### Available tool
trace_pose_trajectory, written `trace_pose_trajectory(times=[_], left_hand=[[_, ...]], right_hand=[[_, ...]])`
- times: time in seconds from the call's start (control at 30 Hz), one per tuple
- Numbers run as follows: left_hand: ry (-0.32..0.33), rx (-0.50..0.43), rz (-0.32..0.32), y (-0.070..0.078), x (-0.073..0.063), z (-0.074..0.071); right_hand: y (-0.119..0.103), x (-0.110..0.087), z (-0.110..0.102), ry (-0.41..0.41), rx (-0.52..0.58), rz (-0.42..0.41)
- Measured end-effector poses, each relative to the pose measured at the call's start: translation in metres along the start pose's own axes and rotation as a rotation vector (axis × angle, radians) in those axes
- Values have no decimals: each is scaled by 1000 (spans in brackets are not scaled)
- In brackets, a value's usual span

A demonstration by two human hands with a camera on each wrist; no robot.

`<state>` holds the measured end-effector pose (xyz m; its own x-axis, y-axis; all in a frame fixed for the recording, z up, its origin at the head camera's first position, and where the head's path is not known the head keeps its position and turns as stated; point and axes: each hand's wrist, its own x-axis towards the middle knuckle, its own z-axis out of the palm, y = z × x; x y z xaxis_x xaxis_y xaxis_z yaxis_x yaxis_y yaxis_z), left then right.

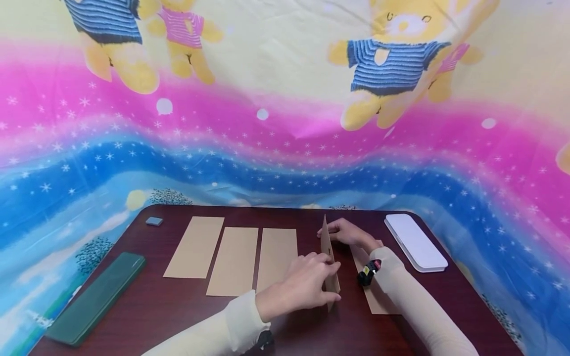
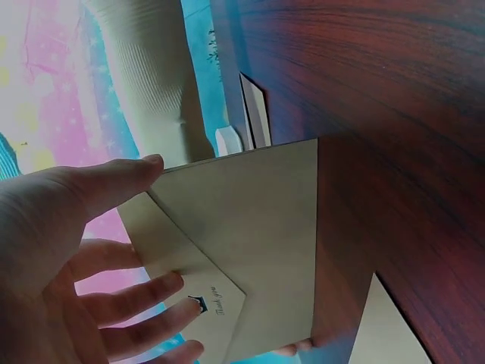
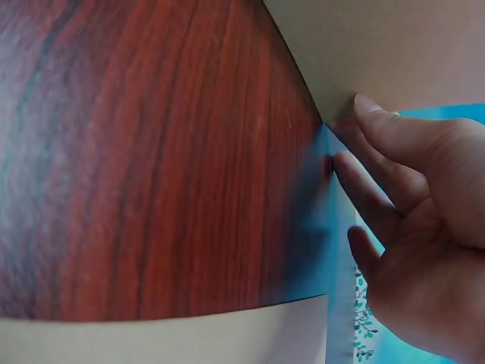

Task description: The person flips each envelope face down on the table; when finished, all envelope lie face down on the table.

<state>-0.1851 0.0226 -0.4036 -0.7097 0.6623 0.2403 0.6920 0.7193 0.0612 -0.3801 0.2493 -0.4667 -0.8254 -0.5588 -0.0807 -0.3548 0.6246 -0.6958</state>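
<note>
In the head view, one kraft envelope (image 1: 326,240) stands on its edge above the table (image 1: 178,321). The left hand (image 1: 303,279) holds its near end between thumb and fingers, and the right hand (image 1: 352,233) is at its far end. To the left of this held envelope, three flat kraft envelopes (image 1: 233,262) lie in a row; these look finished, in my judgement. To its right, a brown paper piece (image 1: 382,302), probably another envelope, lies partly under the right forearm (image 1: 414,291); whether it is finished, I cannot tell.

In the left wrist view, the pointed flap (image 2: 204,292) with small print lies over the held envelope; whether it is sealed does not show.

In the right wrist view, the right thumb and fingers pinch a corner; this envelope is not yet laid flat.
</note>
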Motion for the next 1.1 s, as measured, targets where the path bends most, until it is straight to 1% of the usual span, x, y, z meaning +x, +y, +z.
trace_pose_trajectory(times=[0.1, 0.2, 0.3, 0.4, 0.47, 0.53, 0.63, 0.73, 0.87, 0.93, 1.03, 1.1], left_hand=[[23, 20, 3, -2, -1, -1], [69, 16, -3, -5, -3, -4], [113, -24, -18, -11, -5, -6], [126, -70, -36, -18, -8, -8], [118, -83, -45, -21, -11, -7], [109, -86, -51, -24, -12, -5], [93, -73, -58, -27, -14, -1], [80, -54, -61, -29, -15, 2], [50, -34, -55, -30, -13, 6], [32, -32, -55, -30, -11, 9], [-4, -44, -71, -30, -8, 14], [-20, -56, -85, -30, -5, 21]], right_hand=[[-2, -1, -5, 16, -32, -9], [-4, -4, -13, 40, -33, -16], [-6, -10, -25, 61, 32, 14], [-7, -17, -38, 88, 89, 48], [-7, -21, -46, 109, 100, 62], [-7, -25, -52, 131, 72, 73], [-7, -28, -59, 145, 53, 97], [-8, -29, -63, 149, 61, 118], [-12, -27, -63, 162, 19, 87], [-13, -25, -60, 164, -22, 62], [-13, -21, -52, 155, -93, 30], [-12, -18, -44, 148, -146, 6]])
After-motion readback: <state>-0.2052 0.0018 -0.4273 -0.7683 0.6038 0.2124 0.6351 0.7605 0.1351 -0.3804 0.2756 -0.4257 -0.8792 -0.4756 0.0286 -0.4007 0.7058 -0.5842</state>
